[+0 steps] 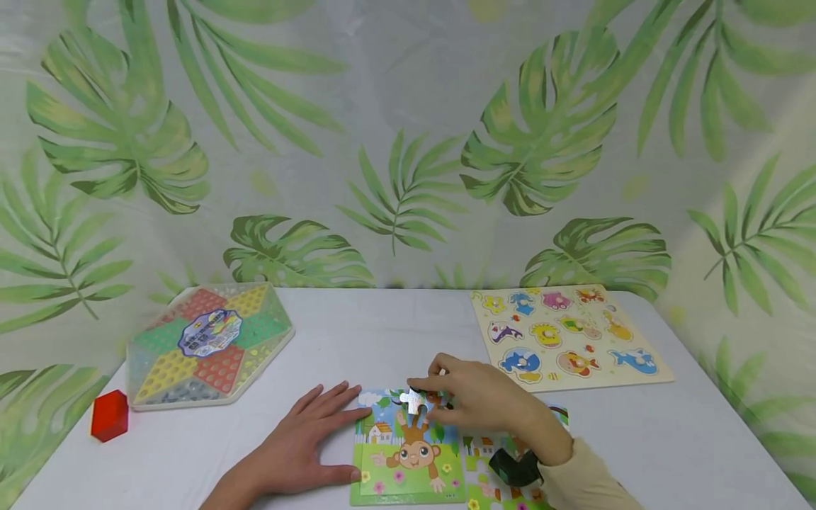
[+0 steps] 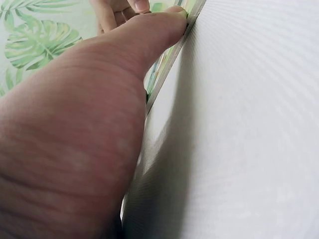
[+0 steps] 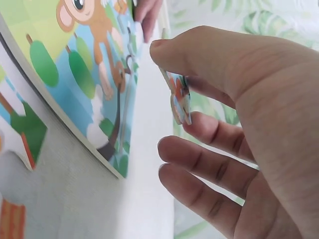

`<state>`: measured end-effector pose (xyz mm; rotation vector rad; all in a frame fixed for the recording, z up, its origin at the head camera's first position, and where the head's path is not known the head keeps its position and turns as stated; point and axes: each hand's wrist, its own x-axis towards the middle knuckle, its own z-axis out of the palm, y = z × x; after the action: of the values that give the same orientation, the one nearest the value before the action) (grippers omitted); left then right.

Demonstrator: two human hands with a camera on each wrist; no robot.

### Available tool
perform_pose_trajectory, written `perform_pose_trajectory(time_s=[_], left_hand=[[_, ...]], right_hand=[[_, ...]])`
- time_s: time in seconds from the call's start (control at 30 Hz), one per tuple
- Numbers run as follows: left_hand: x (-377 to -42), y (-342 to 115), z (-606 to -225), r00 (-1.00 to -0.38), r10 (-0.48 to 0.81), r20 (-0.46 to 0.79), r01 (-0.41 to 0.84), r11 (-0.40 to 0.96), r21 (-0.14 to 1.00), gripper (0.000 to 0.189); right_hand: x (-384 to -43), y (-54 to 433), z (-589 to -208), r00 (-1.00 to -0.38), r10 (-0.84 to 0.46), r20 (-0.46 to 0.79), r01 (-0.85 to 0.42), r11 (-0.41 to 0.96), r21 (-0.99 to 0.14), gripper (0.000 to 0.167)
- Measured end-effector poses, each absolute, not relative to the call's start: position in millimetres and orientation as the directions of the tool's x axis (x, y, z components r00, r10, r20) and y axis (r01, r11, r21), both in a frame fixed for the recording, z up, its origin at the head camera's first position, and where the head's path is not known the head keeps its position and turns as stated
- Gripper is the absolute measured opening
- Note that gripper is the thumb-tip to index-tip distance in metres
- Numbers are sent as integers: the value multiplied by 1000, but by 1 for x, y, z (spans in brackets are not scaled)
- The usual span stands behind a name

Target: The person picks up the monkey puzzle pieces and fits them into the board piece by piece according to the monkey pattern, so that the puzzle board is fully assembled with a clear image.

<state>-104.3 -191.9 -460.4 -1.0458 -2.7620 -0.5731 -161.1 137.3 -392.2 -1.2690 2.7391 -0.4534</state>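
The monkey jigsaw puzzle (image 1: 408, 474) lies flat at the front middle of the table, showing a hanging monkey, a house and flowers. My left hand (image 1: 312, 439) rests along its left side with fingers spread, thumb and fingertips at the board's edge; the left wrist view shows the thumb on that edge (image 2: 162, 82). Above the upper part of the puzzle, my right hand (image 1: 481, 400) pinches a jigsaw piece (image 1: 412, 401) between thumb and index finger. From the right wrist, the piece (image 3: 178, 97) appears tilted nearly edge-on, with the other fingers loosely bent below.
A second jigsaw (image 1: 478, 464) with loose-looking pieces lies to the right, partly beneath my right wrist and its dark wrist camera (image 1: 513, 467). At the back right is a wooden sea-animal peg board (image 1: 542, 361). A hexagonal checkers box (image 1: 210, 347) and a red block (image 1: 110, 416) lie left.
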Motion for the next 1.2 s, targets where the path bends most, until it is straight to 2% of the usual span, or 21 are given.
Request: perform_pose_trajectory(time_s=[0.27, 0.53, 0.73, 1.2], left_hand=[[-105, -193, -464, -739, 614, 279, 674, 685, 277, 75], [-105, -192, -462, -740, 615, 274, 673, 683, 285, 76], [-104, -192, -460, -747, 613, 258, 665, 685, 299, 76], [-104, -192, -460, -761, 606, 233, 648, 690, 321, 76]], right_hand=[[-160, 132, -398, -643, -765, 40, -737, 604, -304, 47], [-160, 128, -403, -627, -773, 99, -754, 569, -329, 34], [-159, 125, -405, -623, -771, 129, -760, 560, -329, 33], [-155, 114, -412, -634, -770, 68, -753, 596, -280, 30]])
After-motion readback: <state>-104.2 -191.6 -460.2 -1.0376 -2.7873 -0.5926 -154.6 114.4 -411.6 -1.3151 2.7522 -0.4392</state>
